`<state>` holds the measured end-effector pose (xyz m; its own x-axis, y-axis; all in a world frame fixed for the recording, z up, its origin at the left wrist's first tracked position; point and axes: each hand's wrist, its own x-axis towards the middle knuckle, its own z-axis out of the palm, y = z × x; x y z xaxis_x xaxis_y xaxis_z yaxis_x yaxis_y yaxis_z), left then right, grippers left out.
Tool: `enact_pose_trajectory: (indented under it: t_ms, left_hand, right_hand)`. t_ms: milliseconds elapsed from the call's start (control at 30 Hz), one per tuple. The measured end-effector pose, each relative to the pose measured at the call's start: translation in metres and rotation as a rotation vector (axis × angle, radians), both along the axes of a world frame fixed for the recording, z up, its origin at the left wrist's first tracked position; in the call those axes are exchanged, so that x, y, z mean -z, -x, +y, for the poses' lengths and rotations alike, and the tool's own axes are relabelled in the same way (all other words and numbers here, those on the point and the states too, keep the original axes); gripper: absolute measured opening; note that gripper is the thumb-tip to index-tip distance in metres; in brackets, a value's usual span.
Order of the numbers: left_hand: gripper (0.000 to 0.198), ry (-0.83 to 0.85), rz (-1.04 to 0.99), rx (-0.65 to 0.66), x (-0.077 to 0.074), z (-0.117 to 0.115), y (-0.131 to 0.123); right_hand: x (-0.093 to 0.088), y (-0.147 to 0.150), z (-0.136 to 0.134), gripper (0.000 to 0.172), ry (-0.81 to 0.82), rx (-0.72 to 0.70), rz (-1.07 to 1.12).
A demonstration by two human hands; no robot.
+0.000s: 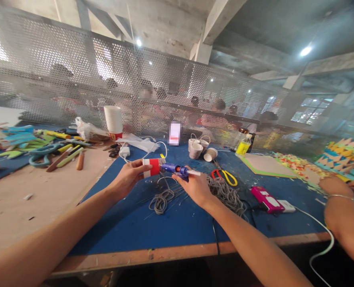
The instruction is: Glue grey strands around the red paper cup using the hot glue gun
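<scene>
My left hand [130, 174] is closed on a red and white paper cup [154, 167], held on its side above the blue table. In my right hand [196, 187] is a blue glue gun [176, 169], with a pale glue stick poking out of its back end. The gun's nozzle is at the cup's right end; whether they touch I cannot tell. Below my hands lies a loose coil of grey cord [161, 200], and a bigger tangle of grey cord [228, 195] sits right of my right hand.
Scissors [229, 177], cord-wrapped cups [196, 148] and a yellow bottle [244, 146] stand beyond the cord. A pink power strip [266, 199] with a white cable lies at right, near another person's arm [341, 211]. Stacked paper cups [113, 119] and knives are at left.
</scene>
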<state>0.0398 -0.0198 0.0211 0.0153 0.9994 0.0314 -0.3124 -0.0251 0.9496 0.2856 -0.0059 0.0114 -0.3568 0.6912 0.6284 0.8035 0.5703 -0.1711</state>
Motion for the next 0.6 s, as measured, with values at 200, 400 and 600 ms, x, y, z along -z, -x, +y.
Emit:
enact_pose_trajectory:
  t_ms: [200,400,600]
  left_hand:
    - [0.036,0.009,-0.004,0.013,-0.0017,-0.0008,-0.002]
    - [0.037,0.025,0.011,0.006,-0.0049,-0.0044,-0.0031]
    - [0.033,-0.005,0.021,0.019,-0.0036,-0.0039,-0.0029]
  right_hand:
    - [-0.0007,0.0002,-0.0006,0.044,0.009,-0.003,0.009]
    - [0.0001,-0.0001,0.0004,0.043,0.003,-0.011,0.019]
    - [-0.0005,0.0004,0.0006,0.041,0.038,-0.049,0.104]
